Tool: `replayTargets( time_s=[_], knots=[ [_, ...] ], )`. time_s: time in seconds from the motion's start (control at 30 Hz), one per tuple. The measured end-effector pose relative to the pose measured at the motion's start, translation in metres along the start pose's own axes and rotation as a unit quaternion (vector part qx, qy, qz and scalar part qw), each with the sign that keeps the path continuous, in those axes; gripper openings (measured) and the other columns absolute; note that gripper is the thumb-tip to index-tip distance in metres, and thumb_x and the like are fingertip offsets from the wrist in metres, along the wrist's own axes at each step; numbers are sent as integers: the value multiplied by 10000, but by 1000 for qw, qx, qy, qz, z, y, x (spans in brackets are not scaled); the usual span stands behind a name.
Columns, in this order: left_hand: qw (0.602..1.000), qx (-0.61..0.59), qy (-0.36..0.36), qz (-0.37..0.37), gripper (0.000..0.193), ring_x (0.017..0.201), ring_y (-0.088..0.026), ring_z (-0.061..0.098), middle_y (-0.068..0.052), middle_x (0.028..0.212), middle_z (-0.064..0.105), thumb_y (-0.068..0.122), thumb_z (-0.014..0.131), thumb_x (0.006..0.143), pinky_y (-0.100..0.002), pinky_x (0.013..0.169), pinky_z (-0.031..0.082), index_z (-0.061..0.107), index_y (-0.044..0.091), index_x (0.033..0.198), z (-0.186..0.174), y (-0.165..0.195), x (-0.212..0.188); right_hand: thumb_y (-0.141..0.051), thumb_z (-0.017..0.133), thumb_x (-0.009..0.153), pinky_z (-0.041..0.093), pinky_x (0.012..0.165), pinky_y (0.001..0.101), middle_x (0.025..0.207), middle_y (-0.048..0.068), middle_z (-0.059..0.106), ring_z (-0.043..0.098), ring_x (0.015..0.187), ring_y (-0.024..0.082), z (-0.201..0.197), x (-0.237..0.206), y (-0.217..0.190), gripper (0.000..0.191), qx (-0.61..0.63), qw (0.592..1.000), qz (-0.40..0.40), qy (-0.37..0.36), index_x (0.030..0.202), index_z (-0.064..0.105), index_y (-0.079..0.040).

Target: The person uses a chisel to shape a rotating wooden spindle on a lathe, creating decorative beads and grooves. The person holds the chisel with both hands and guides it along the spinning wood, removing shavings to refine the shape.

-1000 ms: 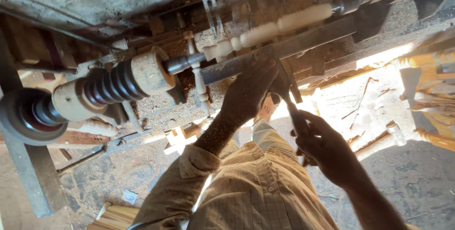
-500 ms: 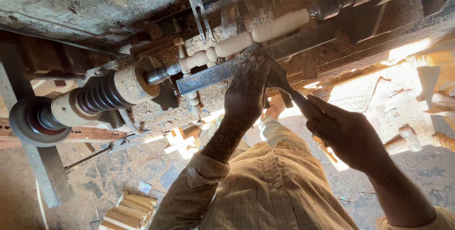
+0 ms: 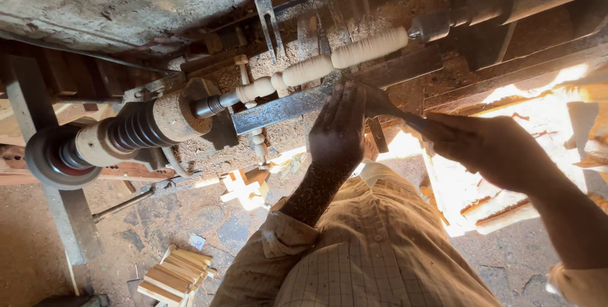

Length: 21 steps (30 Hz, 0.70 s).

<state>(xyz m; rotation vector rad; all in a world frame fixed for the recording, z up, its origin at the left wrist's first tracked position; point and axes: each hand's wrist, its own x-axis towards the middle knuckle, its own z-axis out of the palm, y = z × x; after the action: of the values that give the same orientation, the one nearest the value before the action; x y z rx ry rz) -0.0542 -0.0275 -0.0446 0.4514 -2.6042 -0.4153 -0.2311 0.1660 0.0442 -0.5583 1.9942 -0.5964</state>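
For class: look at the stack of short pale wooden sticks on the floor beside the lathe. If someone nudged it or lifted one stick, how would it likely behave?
The stack of sticks is probably loose: the pieces lie unbound and slightly askew, so a nudge would likely scatter them. Each looks square-cut, so it should slide rather than roll. Being short pale wood, one would likely feel stiff and light.

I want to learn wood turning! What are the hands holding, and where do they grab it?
Both hold one turning chisel: the right hand grips its handle end, the left hand presses its blade onto the metal tool rest.
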Motion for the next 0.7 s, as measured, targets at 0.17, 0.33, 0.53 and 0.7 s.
replayTargets(
  time_s=[0.17, 0.33, 0.53, 0.7],
  knots=[
    [1000, 17, 11, -6, 410, 1253, -374, 675, -233, 1361, 655, 94, 659, 983, -485, 1050, 584, 597, -12, 1374, 9, 8, 4, -366, 765, 894, 614, 641, 337, 866, 75, 788, 679, 573, 195, -27, 18, 0, 521, -68, 994, 83, -20, 1398, 654, -297],
    [999, 28, 29, -2, 380, 1244, -369, 680, -231, 1353, 667, 81, 627, 997, -481, 1050, 587, 615, 0, 1368, 19, 7, 4, -422, 723, 916, 603, 605, 344, 958, -18, 832, 622, 544, 187, -34, 15, -11, 443, -86, 995, 52, -25, 1342, 679, -310],
    [999, 8, 13, 46, 345, 1293, -346, 652, -211, 1394, 626, 69, 624, 1058, -481, 1116, 562, 592, 6, 1396, 22, -5, -13, -407, 653, 991, 611, 674, 323, 957, 59, 784, 683, 629, 168, 12, -29, -7, 510, -57, 995, 81, -12, 1493, 584, -351],
    [993, -50, -77, 77, 545, 1424, -319, 520, -163, 1527, 545, 31, 641, 976, -447, 1165, 478, 485, 51, 1497, 24, -11, -14, -335, 579, 952, 580, 708, 335, 1126, 4, 776, 731, 796, 134, 71, -77, -16, 552, 98, 991, 38, 80, 1495, 525, -259]
  ],
)
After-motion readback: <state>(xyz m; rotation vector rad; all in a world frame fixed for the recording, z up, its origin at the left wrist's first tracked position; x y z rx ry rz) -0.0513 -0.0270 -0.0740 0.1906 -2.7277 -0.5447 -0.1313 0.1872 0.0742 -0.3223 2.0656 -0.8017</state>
